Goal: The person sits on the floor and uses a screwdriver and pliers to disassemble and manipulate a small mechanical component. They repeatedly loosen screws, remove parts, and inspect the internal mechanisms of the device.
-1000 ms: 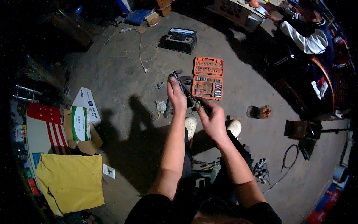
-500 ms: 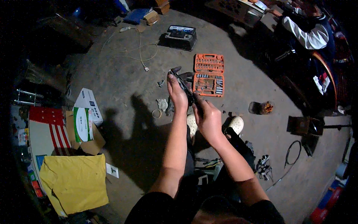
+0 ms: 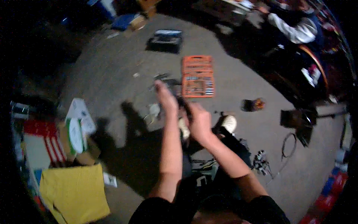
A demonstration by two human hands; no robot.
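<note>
A dark, elongated part [image 3: 182, 101], blurred by motion, is held between my hands in front of me. My left hand [image 3: 167, 99] supports it from the left, fingers pointing away from me and partly hidden. My right hand [image 3: 199, 121] is closed around its near end. Just beyond, on the floor, an orange socket set case [image 3: 197, 58] lies unfolded with rows of sockets and bits. A pale crumpled piece [image 3: 154, 109] lies left of my left hand. Farther off, small dark pieces [image 3: 161, 76] are on the floor.
A car battery [image 3: 166, 37] stands at the far side. Left are boxes [image 3: 76, 136] and a yellow cloth [image 3: 74, 190]. Metal parts [image 3: 261, 162] and a black cable loop [image 3: 289, 145] lie right. A person in white sleeves [image 3: 294, 31] is at the far right.
The whole view has shifted and blurred, and the floor things appear farther left. Both hands still hold the dark part, a little lower in the picture.
</note>
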